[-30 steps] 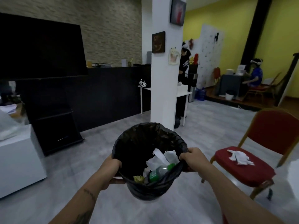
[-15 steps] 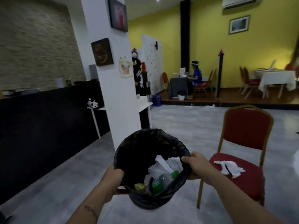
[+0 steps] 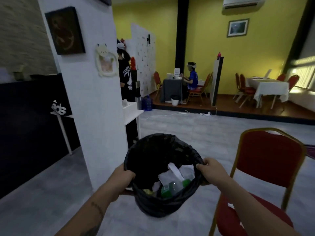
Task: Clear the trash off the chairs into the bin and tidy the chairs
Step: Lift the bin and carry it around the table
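I hold a bin (image 3: pixel 153 150) lined with a black bag out in front of me, above the floor. My left hand (image 3: pixel 121 180) grips its left rim and my right hand (image 3: pixel 211 172) grips its right rim. Inside lie crumpled white paper (image 3: pixel 175 173) and a green-capped plastic bottle (image 3: pixel 172 188). A red chair (image 3: pixel 269 160) with a gold frame stands just to the right of the bin. My right forearm covers most of its seat, and only a scrap of white tissue (image 3: pixel 231 205) shows there.
A white pillar (image 3: pixel 95 106) rises close on the left, with a black counter (image 3: pixel 32 126) beyond it. A raised wooden platform (image 3: pixel 238 109) at the back holds tables, red chairs and a seated person. A white cable (image 3: pixel 184 113) lies on the grey floor.
The view has swung right and moved closer to the red chair. The tissues on its seat have slipped behind my right arm. Both hands keep hold of the bin.
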`<action>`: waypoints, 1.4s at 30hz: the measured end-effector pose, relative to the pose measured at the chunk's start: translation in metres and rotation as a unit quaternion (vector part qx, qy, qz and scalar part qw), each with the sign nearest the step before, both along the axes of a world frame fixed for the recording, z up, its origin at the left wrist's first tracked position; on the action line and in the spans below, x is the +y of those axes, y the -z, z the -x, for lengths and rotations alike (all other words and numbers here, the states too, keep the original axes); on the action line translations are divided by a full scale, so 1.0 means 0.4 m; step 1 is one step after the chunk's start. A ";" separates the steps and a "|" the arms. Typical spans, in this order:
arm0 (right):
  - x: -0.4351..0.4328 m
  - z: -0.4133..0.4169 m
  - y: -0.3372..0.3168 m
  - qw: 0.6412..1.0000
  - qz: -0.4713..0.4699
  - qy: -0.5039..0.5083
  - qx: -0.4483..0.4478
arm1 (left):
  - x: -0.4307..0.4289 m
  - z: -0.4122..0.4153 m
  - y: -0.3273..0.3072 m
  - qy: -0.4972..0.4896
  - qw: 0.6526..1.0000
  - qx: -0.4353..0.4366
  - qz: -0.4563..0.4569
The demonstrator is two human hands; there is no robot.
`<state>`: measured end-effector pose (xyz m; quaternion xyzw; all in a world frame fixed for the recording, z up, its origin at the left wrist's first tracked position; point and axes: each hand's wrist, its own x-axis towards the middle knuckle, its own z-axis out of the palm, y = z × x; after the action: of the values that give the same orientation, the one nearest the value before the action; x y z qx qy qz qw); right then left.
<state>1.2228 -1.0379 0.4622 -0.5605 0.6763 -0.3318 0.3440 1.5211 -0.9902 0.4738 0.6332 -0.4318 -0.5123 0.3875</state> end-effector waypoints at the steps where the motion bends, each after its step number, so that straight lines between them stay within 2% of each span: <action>1: -0.069 -0.012 0.008 1.000 0.001 0.006 0.001 | -0.082 -0.014 0.012 0.010 1.000 0.004 0.006; 9: -0.552 -0.048 0.064 0.991 -0.010 0.117 -0.060 | -0.696 -0.058 0.052 0.093 0.995 0.009 0.042; 14: -0.777 0.007 0.086 0.973 -0.038 0.213 -0.078 | -1.079 0.023 0.070 0.176 0.984 -0.030 0.024; 23: -1.219 0.301 0.176 0.936 -0.045 0.330 -0.111 | -1.660 0.372 0.122 0.315 0.948 -0.041 0.013; 32: -1.598 0.548 0.152 0.918 -0.068 0.380 -0.092 | -2.146 0.673 0.109 0.398 0.916 -0.042 -0.007; 36: -1.782 0.671 0.167 0.899 -0.059 0.427 -0.080 | -2.395 0.842 0.125 0.448 0.893 -0.036 0.000; 42: -1.993 0.849 0.172 0.850 -0.049 0.519 -0.074 | -2.718 1.142 0.122 0.534 0.844 -0.039 0.015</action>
<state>0.8832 -1.8353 0.3933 -0.0839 0.8569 -0.4686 0.1975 1.0642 -2.0772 0.4251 0.3182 -0.7257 -0.6082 0.0465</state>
